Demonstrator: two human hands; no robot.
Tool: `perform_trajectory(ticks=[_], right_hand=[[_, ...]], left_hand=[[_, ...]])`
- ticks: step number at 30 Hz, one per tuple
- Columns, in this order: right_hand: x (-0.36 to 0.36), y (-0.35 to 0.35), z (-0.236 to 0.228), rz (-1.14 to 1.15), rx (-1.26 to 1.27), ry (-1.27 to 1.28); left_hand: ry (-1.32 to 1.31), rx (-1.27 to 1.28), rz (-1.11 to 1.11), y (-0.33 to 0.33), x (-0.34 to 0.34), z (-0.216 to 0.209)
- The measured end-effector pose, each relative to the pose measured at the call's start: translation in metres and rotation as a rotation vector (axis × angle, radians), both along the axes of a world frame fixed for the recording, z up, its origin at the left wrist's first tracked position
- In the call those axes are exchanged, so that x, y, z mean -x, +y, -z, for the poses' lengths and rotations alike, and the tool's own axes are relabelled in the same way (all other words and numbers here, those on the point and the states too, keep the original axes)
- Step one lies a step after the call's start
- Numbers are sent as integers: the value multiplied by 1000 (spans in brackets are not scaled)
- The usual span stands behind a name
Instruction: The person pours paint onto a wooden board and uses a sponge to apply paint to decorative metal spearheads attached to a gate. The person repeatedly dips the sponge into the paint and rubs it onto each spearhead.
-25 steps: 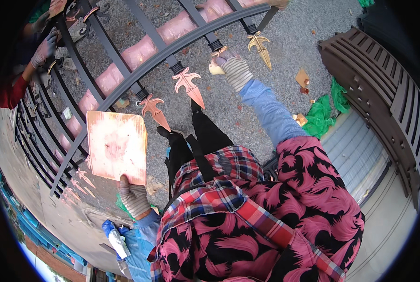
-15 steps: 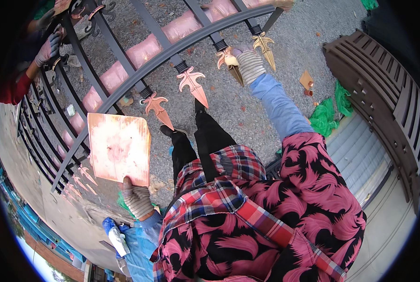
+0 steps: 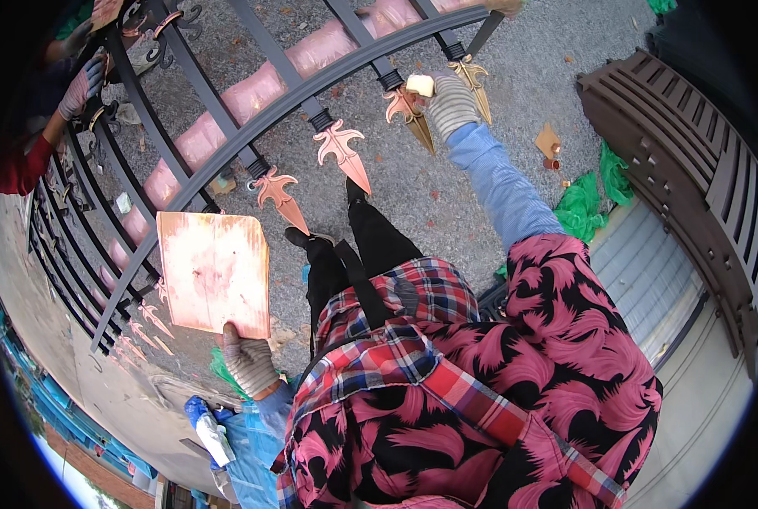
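A small pale sponge [image 3: 420, 85] is pinched in the gloved fingers of my right hand [image 3: 452, 100]. It is over the top of a spear-shaped finial [image 3: 413, 123], whose upper part is copper-pink and whose tip is dull gold; contact cannot be made out. To its right hangs a gold finial [image 3: 479, 89], partly behind that hand. Two copper-pink finials, a middle one [image 3: 342, 154] and a left one [image 3: 278, 199], point toward me from the black metal fence [image 3: 252, 127]. My left hand [image 3: 247, 358], also gloved, grips a flat board [image 3: 213, 273] smeared with copper-pink paint.
At upper left, another person's gloved hand [image 3: 82, 89] rests by the fence. A pink plastic-wrapped roll [image 3: 252, 95] lies under the bars. Brown slatted metal panels [image 3: 685, 187] stand at right, near green plastic [image 3: 581, 210] and a cardboard scrap [image 3: 548, 140].
My right hand has shifted slightly up and turned, bringing the sponge from the finial's middle to near its top. The left hand still holds the board, almost unmoved.
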State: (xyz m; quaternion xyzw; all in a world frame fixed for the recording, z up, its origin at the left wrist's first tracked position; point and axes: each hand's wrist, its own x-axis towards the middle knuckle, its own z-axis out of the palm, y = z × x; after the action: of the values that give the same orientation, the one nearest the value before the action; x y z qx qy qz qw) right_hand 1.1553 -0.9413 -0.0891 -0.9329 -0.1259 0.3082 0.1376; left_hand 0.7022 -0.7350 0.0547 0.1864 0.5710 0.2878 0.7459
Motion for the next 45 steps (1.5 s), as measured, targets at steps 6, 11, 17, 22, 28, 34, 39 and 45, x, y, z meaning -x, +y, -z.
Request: perform_trajectory(ticks=[6,11,17,22,28,34,39,45], right_hand=[[73,-11,-31,36,152,-98],[77,-21,-36,19,-26,-64],[83,-4,-14,-39,160,-239],[94,-31,-24,-4,66,-121],[87,-3,-11,0,41,-274],[83,-27,-22,162,23,-70],[77,5,-9,281,-111,-247],[80,14,-33,678,-533,6]], left_hand=[[50,5,-39,-5,-16,-8],[-119,22,-14,-8,-32,-16],[-99,55,30,0,-37,-8],[10,-51,90,-4,-25,-5],[-63,-25,167,-11,-46,-13],[-7,-42,147,-7,-37,-1],[-83,13,188,-8,-50,-4],[-42,-14,199,-11,-52,-13]])
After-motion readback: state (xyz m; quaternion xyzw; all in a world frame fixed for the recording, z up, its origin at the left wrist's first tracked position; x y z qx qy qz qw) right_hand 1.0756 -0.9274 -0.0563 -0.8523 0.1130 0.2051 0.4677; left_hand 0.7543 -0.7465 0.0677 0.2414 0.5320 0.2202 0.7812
